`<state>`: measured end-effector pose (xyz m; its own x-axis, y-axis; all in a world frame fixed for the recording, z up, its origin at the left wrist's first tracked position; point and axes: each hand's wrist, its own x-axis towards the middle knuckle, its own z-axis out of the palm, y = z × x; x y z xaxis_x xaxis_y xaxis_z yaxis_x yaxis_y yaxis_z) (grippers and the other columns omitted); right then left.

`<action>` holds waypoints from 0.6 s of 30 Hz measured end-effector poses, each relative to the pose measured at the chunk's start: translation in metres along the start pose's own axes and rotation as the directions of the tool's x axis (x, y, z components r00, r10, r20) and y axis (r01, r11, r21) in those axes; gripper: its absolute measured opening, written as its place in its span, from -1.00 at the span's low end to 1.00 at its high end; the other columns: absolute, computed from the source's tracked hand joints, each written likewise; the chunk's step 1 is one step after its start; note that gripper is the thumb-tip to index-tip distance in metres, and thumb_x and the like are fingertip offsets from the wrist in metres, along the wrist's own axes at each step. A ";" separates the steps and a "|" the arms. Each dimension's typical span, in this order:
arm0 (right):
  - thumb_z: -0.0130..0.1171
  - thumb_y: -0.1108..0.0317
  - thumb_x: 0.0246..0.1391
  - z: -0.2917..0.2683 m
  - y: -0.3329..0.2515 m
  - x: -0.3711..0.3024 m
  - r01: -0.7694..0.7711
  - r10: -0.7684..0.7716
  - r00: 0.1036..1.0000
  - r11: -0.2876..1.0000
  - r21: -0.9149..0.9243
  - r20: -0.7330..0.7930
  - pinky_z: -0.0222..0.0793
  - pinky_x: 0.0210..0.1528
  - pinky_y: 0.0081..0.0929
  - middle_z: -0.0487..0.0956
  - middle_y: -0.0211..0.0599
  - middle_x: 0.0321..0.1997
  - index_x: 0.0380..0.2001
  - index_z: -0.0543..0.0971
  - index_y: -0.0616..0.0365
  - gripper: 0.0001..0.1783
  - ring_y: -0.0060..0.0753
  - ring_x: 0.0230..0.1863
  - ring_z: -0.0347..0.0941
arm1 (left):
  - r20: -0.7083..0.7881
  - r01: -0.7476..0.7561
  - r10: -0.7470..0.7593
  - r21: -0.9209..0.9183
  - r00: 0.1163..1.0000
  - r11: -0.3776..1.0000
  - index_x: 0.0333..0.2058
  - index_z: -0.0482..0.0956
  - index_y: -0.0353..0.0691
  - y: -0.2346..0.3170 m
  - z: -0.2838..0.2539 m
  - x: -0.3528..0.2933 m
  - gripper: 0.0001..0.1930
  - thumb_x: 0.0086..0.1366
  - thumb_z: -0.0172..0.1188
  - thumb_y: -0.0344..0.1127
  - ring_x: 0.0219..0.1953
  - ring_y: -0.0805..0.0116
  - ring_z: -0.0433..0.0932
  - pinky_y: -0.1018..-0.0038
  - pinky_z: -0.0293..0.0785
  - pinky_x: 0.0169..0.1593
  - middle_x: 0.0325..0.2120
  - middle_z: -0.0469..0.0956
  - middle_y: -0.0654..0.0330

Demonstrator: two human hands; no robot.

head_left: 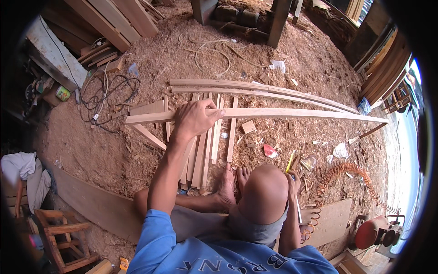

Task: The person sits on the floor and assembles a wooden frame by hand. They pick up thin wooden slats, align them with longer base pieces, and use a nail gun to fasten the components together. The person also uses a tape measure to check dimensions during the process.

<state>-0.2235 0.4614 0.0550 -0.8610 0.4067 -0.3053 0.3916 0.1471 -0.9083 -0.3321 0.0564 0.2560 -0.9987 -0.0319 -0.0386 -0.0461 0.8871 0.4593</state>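
Note:
My left hand is closed over a long pale wooden strip, left of its middle. This strip runs almost across the view, above the floor. Beyond it lie two more long strips. Below my left hand, several shorter wooden slats lie side by side, pointing toward my feet. Beside my raised knee, my right hand is closed on what looks like a tape measure, yellow above the fingers. A thin white length runs down below that hand. The knee partly hides those fingers.
Wood shavings cover the floor. A coiled orange air hose leads to a red machine at the right. Dark cable lies at the left, near stacked boards. A wooden stool stands lower left; a heavy frame stands at the back.

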 end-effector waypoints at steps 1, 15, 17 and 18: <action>0.29 0.24 -0.03 0.007 0.007 0.015 0.012 -0.009 0.999 0.997 -0.080 0.049 0.41 -0.32 -0.51 0.54 -0.40 -0.43 -0.29 0.65 0.18 -0.73 -0.52 -0.34 0.45 | -0.003 0.002 -0.002 0.009 1.000 1.000 -0.30 0.64 0.02 -0.001 0.001 0.001 -0.52 0.20 0.19 0.32 -0.32 0.16 0.67 0.15 0.52 -0.13 -0.46 0.68 0.17; 0.21 0.06 0.11 0.190 -0.043 0.097 0.705 -0.342 0.706 0.426 -0.567 0.621 0.48 -0.17 -0.01 0.62 0.14 -0.22 -0.04 0.48 0.30 -0.47 0.16 -0.19 0.57 | -0.132 -0.122 0.116 -0.038 0.984 0.992 -0.37 0.66 -0.02 -0.003 0.007 -0.003 -0.53 0.21 0.17 0.29 -0.47 0.06 0.62 0.17 0.42 -0.10 -0.59 0.64 0.13; 0.19 0.01 0.13 0.240 -0.049 0.105 0.645 -0.218 0.720 0.561 -0.519 0.659 0.49 -0.12 0.00 0.59 0.19 -0.09 0.03 0.46 0.30 -0.41 0.17 -0.10 0.56 | -0.153 -0.134 0.126 -0.040 0.980 0.990 -0.38 0.66 -0.04 -0.002 0.006 -0.003 -0.53 0.21 0.18 0.28 -0.48 0.02 0.62 0.16 0.43 -0.12 -0.59 0.64 0.11; 0.18 -0.02 0.14 0.263 -0.047 0.111 0.645 -0.238 0.732 0.545 -0.536 0.639 0.49 -0.09 -0.01 0.58 0.21 -0.07 0.04 0.45 0.32 -0.38 0.17 -0.07 0.55 | -0.141 -0.128 0.122 -0.041 0.982 0.991 -0.37 0.66 -0.06 -0.001 0.006 -0.003 -0.52 0.21 0.18 0.27 -0.42 -0.02 0.63 0.15 0.43 -0.10 -0.55 0.65 0.08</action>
<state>-0.4231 0.2621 -0.0112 -0.9305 -0.3132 -0.1898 -0.1681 0.8258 -0.5384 -0.3290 0.0577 0.2505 -0.9896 0.0114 0.1435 0.0819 0.8644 0.4961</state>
